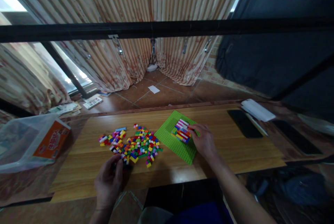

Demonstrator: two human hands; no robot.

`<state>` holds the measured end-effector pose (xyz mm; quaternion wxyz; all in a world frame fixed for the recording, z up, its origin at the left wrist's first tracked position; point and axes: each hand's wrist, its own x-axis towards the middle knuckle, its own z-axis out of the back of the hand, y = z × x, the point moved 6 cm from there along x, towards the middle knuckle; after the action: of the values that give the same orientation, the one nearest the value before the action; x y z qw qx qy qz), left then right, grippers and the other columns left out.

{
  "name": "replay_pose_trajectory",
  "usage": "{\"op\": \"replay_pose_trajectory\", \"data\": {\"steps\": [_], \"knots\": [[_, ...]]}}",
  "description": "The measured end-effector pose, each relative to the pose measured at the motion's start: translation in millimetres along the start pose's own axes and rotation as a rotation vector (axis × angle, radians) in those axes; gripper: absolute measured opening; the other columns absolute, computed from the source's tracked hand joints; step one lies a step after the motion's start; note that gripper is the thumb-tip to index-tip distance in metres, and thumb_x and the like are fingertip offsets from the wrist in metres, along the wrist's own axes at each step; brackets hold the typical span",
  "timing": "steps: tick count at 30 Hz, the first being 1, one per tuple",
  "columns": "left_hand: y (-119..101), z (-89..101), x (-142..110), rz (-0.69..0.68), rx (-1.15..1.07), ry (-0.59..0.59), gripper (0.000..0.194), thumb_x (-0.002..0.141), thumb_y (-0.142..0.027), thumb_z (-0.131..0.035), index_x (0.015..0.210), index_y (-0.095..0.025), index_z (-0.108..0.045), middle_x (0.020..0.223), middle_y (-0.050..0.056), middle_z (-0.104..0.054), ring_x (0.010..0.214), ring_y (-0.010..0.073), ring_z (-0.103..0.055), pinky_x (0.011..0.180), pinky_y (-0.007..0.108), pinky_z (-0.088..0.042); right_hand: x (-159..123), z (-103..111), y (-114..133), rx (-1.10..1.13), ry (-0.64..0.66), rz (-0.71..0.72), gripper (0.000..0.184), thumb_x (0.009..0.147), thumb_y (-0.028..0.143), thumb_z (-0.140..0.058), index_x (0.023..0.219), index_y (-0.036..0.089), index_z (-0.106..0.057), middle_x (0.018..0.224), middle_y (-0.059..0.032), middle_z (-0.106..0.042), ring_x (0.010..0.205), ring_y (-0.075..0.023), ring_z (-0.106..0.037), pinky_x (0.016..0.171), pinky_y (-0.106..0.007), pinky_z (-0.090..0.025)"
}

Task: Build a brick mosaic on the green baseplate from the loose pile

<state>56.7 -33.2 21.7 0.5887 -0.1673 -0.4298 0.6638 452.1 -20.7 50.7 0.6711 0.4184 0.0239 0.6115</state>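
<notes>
Small colourful toy bricks (144,143) lie in a loose heap on the left half of the wooden table. At the heap's near left edge is my left hand (109,175), its fingers curled together; whatever they hold is hidden. A green studded baseplate (167,130) lies turned at an angle right of the heap. On it stands a block of striped, multicoloured bricks (182,132). My right hand (205,140) reaches over the baseplate's right side. Its thumb and fingertips pinch at the right edge of the striped block, with a small red brick showing at the tips.
To the left stands a clear plastic box (23,140) with an orange label. A black phone (244,123) lies on the table's right side, near a white case (257,110) and a thin pen-like stick (257,124). A dark bar (167,29) crosses beyond the table, before curtains.
</notes>
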Motion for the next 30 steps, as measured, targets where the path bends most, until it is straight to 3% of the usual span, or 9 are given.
{"op": "replay_pose_trajectory", "data": {"steps": [10,15,18,22,30], "knots": [[-3,1.3,0,-0.035,0.025,0.01,0.034,0.082,-0.047,-0.057,0.099,-0.02,-0.069,0.096,0.005,-0.072,0.088,0.0197,-0.068,0.082,0.03,-0.056,-6,-1,-5,-0.016,-0.105,-0.077,0.026,0.087,0.038,-0.056,0.092,0.021,-0.074,0.1,-0.0102,-0.065,0.099,-0.0248,-0.056,0.09,-0.043,-0.046],[-6,1.4,0,-0.057,0.039,0.011,0.033,0.082,-0.047,-0.058,0.098,-0.02,-0.069,0.095,0.005,-0.072,0.088,0.0198,-0.068,0.082,0.031,-0.056,-10,1,-15,0.127,-0.14,-0.177,0.026,0.081,0.043,-0.062,0.092,0.022,-0.074,0.109,-0.0099,-0.061,0.105,-0.0242,-0.057,0.096,-0.043,-0.044],[-6,0.4,0,-0.05,0.039,0.02,0.033,0.082,-0.047,-0.058,0.098,-0.02,-0.069,0.095,0.005,-0.072,0.087,0.0194,-0.068,0.08,0.03,-0.056,-11,2,-24,0.238,-0.168,-0.263,0.03,0.08,0.045,-0.063,0.094,0.02,-0.073,0.112,-0.0109,-0.061,0.106,-0.0243,-0.058,0.089,-0.041,-0.048],[-7,0.3,0,-0.047,0.034,0.021,0.033,0.083,-0.047,-0.057,0.098,-0.02,-0.068,0.095,0.006,-0.072,0.087,0.0192,-0.068,0.079,0.029,-0.056,-5,-2,-39,0.367,-0.209,-0.398,0.035,0.082,0.046,-0.058,0.097,0.017,-0.071,0.103,-0.0105,-0.066,0.091,-0.0217,-0.062,0.077,-0.036,-0.051],[-8,0.6,0,-0.039,0.033,0.015,0.033,0.082,-0.046,-0.058,0.097,-0.019,-0.068,0.094,0.005,-0.072,0.086,0.0188,-0.068,0.081,0.029,-0.056,5,-18,-39,0.267,-0.076,-0.433,0.037,0.079,0.048,-0.056,0.091,0.017,-0.073,0.093,-0.0103,-0.071,0.085,-0.0226,-0.064,0.082,-0.038,-0.049]]}}
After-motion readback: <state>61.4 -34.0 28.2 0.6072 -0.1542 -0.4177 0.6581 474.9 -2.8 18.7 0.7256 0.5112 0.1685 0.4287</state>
